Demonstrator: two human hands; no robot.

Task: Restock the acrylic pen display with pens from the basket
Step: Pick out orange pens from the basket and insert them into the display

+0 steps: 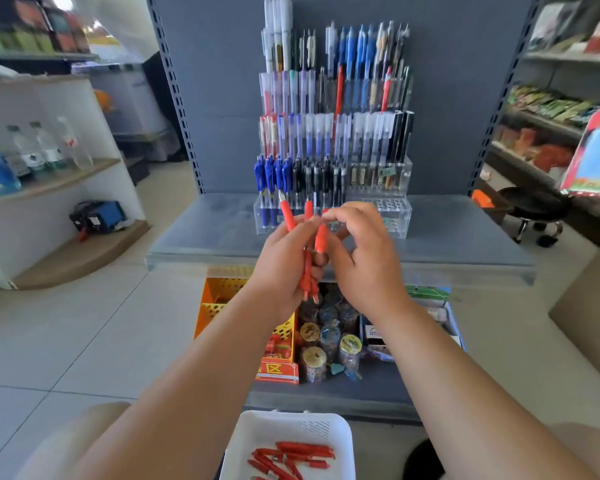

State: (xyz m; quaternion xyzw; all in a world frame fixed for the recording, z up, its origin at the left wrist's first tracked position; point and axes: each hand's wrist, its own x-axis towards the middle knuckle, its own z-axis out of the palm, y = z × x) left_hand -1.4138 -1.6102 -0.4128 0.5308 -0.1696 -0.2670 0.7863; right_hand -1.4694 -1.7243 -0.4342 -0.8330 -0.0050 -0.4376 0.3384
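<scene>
Gripping red plastic pens point(307, 277) in the left hand point(280, 263), a person pinches 1 with the right hand point(365, 261), best drawn straight, tiered clear acrylic display point(378, 174) just beyond, white plastic basket point(278, 429) below the wrists.

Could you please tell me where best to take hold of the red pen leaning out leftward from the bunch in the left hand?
Pinch the leaning red pen on its bare barrel just above the left hand, coming down from above. That stretch tilts clear of the bunch; lower down it is hidden inside the hand's grip.
</scene>
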